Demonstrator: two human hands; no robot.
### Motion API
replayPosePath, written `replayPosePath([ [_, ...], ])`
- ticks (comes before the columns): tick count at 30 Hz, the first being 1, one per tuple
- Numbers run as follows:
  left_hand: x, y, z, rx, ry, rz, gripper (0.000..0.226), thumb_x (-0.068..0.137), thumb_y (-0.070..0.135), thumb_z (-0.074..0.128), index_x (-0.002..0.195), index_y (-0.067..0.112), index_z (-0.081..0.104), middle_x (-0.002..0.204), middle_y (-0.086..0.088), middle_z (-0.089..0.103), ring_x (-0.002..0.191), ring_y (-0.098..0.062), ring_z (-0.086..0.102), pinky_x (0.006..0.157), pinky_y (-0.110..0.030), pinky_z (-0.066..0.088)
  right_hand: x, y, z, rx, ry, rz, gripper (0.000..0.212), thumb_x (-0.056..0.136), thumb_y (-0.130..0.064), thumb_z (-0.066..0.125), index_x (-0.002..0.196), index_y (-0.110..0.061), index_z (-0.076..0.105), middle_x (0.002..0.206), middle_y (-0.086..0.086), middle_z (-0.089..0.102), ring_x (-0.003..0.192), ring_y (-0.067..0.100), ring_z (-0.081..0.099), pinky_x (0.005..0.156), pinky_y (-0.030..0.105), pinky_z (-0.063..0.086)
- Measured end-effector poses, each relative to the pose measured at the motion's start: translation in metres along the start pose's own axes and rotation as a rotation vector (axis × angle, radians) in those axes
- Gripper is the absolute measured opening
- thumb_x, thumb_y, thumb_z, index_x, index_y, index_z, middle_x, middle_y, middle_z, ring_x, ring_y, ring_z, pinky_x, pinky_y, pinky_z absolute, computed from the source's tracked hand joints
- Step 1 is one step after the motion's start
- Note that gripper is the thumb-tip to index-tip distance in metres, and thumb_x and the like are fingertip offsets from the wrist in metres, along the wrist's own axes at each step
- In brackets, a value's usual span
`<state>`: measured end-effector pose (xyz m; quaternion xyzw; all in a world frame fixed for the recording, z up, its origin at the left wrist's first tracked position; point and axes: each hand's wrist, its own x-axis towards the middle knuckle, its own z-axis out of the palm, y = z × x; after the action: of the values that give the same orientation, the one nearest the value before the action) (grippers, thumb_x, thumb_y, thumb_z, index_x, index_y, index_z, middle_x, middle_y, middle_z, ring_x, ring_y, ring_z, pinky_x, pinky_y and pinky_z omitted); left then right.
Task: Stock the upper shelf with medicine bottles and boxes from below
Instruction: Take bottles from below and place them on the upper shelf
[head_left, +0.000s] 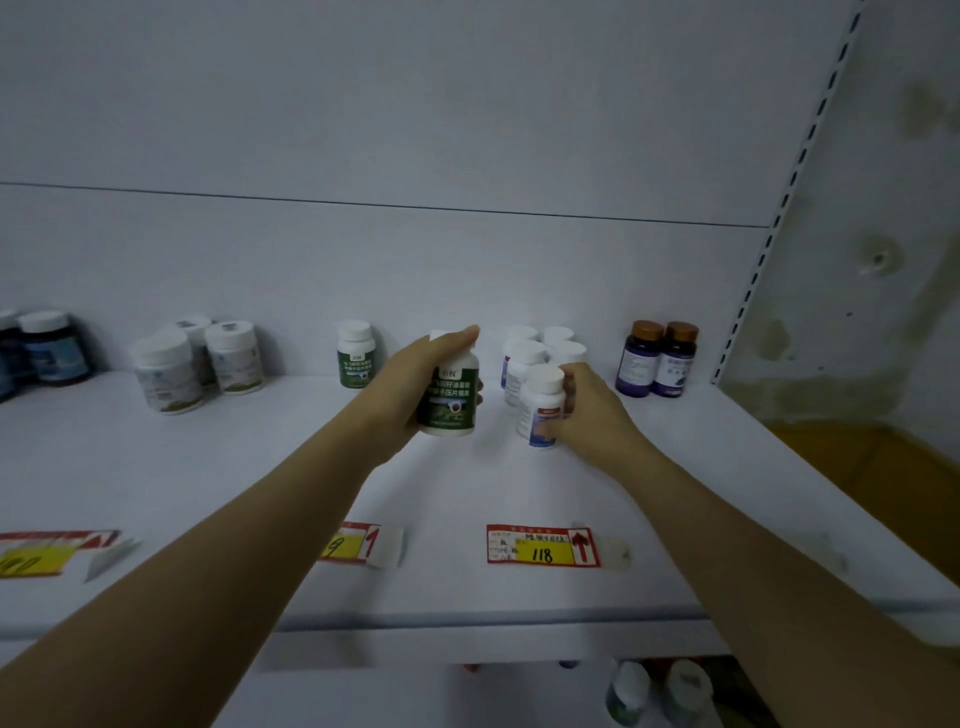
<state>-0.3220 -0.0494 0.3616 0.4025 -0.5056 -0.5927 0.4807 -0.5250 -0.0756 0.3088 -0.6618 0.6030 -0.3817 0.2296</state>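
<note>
My left hand (410, 387) gripped a green bottle (451, 402), my right hand (589, 410) a white bottle (541, 402). I judged a careless push could topple the cluster (527, 356) just behind.

Green-label bottle (451, 397) glossy plastic; shelf (208, 467) matt; price tag (543, 545) paper.

Lower centre: red-and-yellow price tag (543, 545) marked 118 beside a red arrow. Left of it, second tag (353, 543), partly hidden; third tag (47, 551) at lower left, blurred. Right side: slotted rail (795, 192) slanting upward, stained wall (883, 260) beyond.
</note>
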Motion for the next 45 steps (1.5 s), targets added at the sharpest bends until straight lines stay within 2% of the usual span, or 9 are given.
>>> replayPosePath([
  [15, 0.006, -0.009, -0.02, -0.004, 0.007, -0.012, 0.02, 0.087, 0.034, 0.062, 0.09, 0.015, 0.057, 0.074, -0.008, 0.065, 0.071, -0.023, 0.063, 0.08, -0.035, 0.053, 0.016, 0.01, 0.006, -0.221, 0.083, 0.076, 0.056, 0.065, -0.022, 0.08, 0.115, -0.012, 0.057, 0.118, 0.008, 0.059, 0.101, 0.021, 0.063, 0.09, 0.037, 0.054],
  [20, 0.002, -0.008, -0.031, 0.003, 0.034, -0.001, 0.023, 0.085, 0.035, 0.064, 0.09, 0.014, 0.058, 0.077, -0.009, 0.066, 0.071, -0.023, 0.065, 0.072, -0.032, 0.055, 0.001, 0.001, -0.003, -0.443, -0.086, 0.191, 0.046, 0.075, -0.033, 0.072, 0.115, -0.011, 0.061, 0.113, 0.012, 0.062, 0.096, 0.023, 0.063, 0.075, 0.027, 0.047],
  [27, -0.012, -0.001, -0.061, 0.047, 0.084, 0.01, 0.032, 0.084, 0.038, 0.064, 0.102, 0.014, 0.055, 0.08, -0.008, 0.066, 0.069, -0.02, 0.065, 0.065, -0.03, 0.054, -0.016, -0.049, 0.004, -0.702, -0.358, 0.166, 0.059, 0.09, -0.041, 0.057, 0.139, -0.01, 0.045, 0.135, 0.01, 0.053, 0.121, 0.026, 0.051, 0.092, 0.026, 0.041],
  [31, -0.026, 0.009, -0.083, 0.076, 0.117, 0.006, 0.035, 0.085, 0.037, 0.062, 0.11, 0.014, 0.055, 0.089, -0.009, 0.064, 0.077, -0.021, 0.062, 0.067, -0.031, 0.052, -0.014, -0.084, 0.022, -0.736, -0.4, 0.153, 0.062, 0.091, -0.048, 0.052, 0.13, 0.0, 0.051, 0.108, 0.008, 0.059, 0.105, 0.024, 0.052, 0.069, 0.022, 0.039],
  [34, -0.032, 0.017, -0.098, 0.08, 0.125, 0.036, 0.019, 0.088, 0.028, 0.06, 0.103, 0.017, 0.057, 0.091, -0.007, 0.063, 0.079, -0.02, 0.061, 0.071, -0.033, 0.051, -0.012, -0.108, 0.034, -0.663, -0.369, 0.077, 0.064, 0.089, -0.048, 0.057, 0.136, -0.005, 0.045, 0.128, 0.008, 0.055, 0.119, 0.024, 0.051, 0.09, 0.027, 0.042],
  [38, -0.03, 0.018, -0.113, 0.076, 0.188, 0.069, 0.035, 0.088, 0.02, 0.06, 0.121, 0.01, 0.051, 0.108, -0.012, 0.064, 0.096, -0.025, 0.062, 0.084, -0.039, 0.051, -0.008, -0.133, 0.057, -0.387, -0.405, 0.001, 0.071, 0.081, -0.051, 0.066, 0.138, -0.017, 0.042, 0.137, 0.002, 0.049, 0.112, 0.018, 0.053, 0.088, 0.026, 0.043],
  [41, -0.024, 0.014, -0.114, 0.11, 0.129, 0.075, 0.042, 0.089, 0.022, 0.058, 0.129, 0.012, 0.049, 0.122, -0.013, 0.061, 0.111, -0.027, 0.06, 0.094, -0.041, 0.049, -0.008, -0.149, 0.078, -0.182, -0.441, -0.064, 0.055, 0.081, -0.044, 0.068, 0.126, -0.02, 0.048, 0.117, -0.011, 0.057, 0.093, 0.008, 0.055, 0.087, 0.026, 0.047],
  [43, -0.02, 0.009, -0.109, 0.17, 0.078, 0.072, 0.041, 0.091, 0.021, 0.056, 0.131, 0.016, 0.048, 0.124, -0.008, 0.06, 0.111, -0.022, 0.059, 0.087, -0.03, 0.05, -0.006, -0.154, 0.089, -0.084, -0.427, -0.102, 0.031, 0.084, -0.034, 0.067, 0.108, -0.03, 0.048, 0.095, -0.02, 0.055, 0.082, 0.001, 0.053, 0.08, 0.022, 0.047],
  [45, -0.016, 0.004, -0.103, 0.218, 0.051, 0.069, 0.04, 0.093, 0.022, 0.055, 0.131, 0.018, 0.048, 0.124, -0.005, 0.059, 0.109, -0.017, 0.057, 0.08, -0.021, 0.047, -0.002, -0.154, 0.098, -0.007, -0.388, -0.09, 0.03, 0.083, -0.027, 0.069, 0.104, -0.032, 0.048, 0.098, -0.013, 0.058, 0.088, 0.008, 0.057, 0.085, 0.028, 0.051],
])
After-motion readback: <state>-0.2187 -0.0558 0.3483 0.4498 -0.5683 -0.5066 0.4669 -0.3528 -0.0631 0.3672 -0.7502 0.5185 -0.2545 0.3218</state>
